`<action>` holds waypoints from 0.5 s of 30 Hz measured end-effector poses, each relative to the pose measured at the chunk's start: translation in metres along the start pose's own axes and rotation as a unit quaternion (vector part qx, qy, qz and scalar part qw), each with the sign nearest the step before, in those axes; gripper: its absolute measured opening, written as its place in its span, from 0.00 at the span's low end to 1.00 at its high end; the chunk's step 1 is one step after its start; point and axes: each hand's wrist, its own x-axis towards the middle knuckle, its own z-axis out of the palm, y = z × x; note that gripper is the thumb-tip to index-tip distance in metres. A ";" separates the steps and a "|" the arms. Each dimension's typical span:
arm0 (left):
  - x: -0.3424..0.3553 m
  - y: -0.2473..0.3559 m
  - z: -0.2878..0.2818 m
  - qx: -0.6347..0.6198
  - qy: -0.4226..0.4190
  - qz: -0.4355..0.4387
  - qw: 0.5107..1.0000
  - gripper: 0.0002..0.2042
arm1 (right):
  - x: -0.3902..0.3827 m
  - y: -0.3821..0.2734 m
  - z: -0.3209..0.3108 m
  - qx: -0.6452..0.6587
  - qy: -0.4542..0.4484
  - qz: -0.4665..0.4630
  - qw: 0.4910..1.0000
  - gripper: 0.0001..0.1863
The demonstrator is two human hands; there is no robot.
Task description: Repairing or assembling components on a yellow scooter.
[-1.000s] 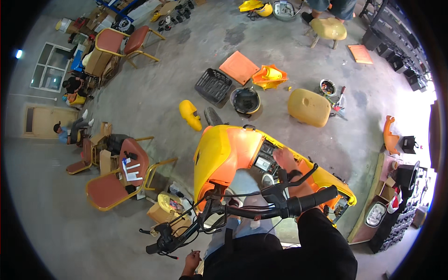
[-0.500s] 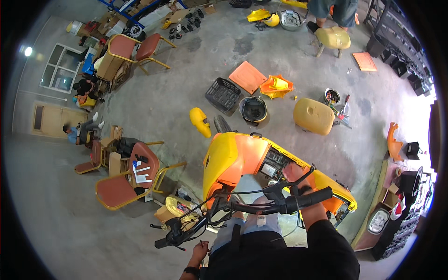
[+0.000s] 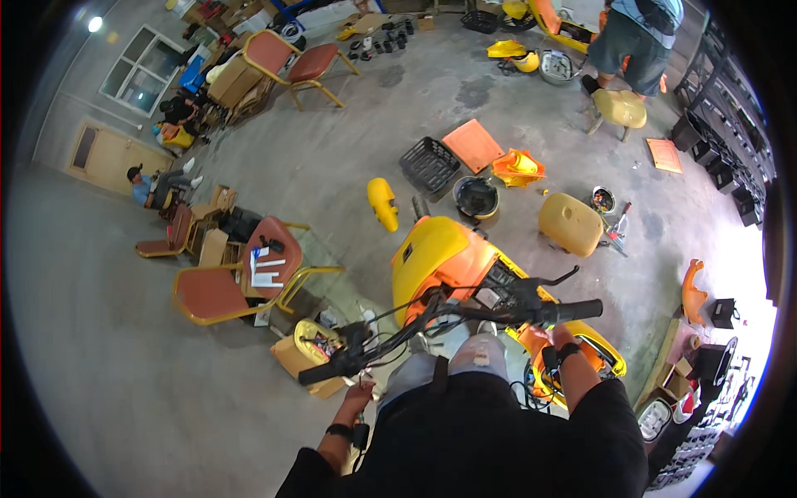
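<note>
The black handlebar (image 3: pixel 465 314) of a yellow and orange scooter (image 3: pixel 440 253) runs across in front of me, its grips and levers bare of my hands. Low at the left, my left hand (image 3: pixel 355 402) is closed with fingertips pinched together, just below the left grip (image 3: pixel 320 371). Whatever it may hold is too small to make out. My right hand (image 3: pixel 561 337) is beneath the right grip (image 3: pixel 579 310), against the orange and yellow rear body (image 3: pixel 591 355); its fingers are mostly hidden. Between front and rear, the scooter's dark inner compartment (image 3: pixel 500 276) lies uncovered.
Ahead on the floor are a yellow part (image 3: pixel 383 204), a black crate (image 3: pixel 430 164), a bucket (image 3: pixel 476 199) and a tan stool (image 3: pixel 571 225). Brown chairs (image 3: pixel 209 292) and an open carton (image 3: pixel 309 365) stand left. Another person (image 3: pixel 638 50) is at the far right.
My right hand has drawn back from the open compartment to the rear body. My left hand has risen closer to the left grip. The whole view has shifted and tilted.
</note>
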 end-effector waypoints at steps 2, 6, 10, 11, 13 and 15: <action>0.008 0.001 -0.010 -0.029 -0.002 0.037 0.999 0.22 | 0.004 -0.030 0.018 -0.090 -0.047 -0.034 0.994 0.12; 0.029 -0.001 -0.030 -0.079 -0.012 0.124 0.989 0.19 | 0.001 -0.101 0.089 -0.251 -0.130 -0.140 0.949 0.13; 0.065 -0.012 -0.048 -0.125 -0.036 0.170 0.977 0.17 | -0.046 -0.149 0.191 -0.147 -0.148 -0.009 0.978 0.20; 0.074 -0.015 -0.054 -0.094 -0.050 0.243 0.964 0.17 | -0.058 -0.157 0.215 -0.122 -0.191 -0.004 0.974 0.21; 0.085 -0.021 -0.063 -0.028 -0.088 0.349 0.933 0.16 | -0.082 -0.163 0.263 -0.303 -0.184 -0.012 0.935 0.26; 0.090 -0.020 -0.074 -0.024 -0.150 0.400 0.904 0.14 | -0.088 -0.163 0.308 -0.519 -0.126 -0.007 0.845 0.30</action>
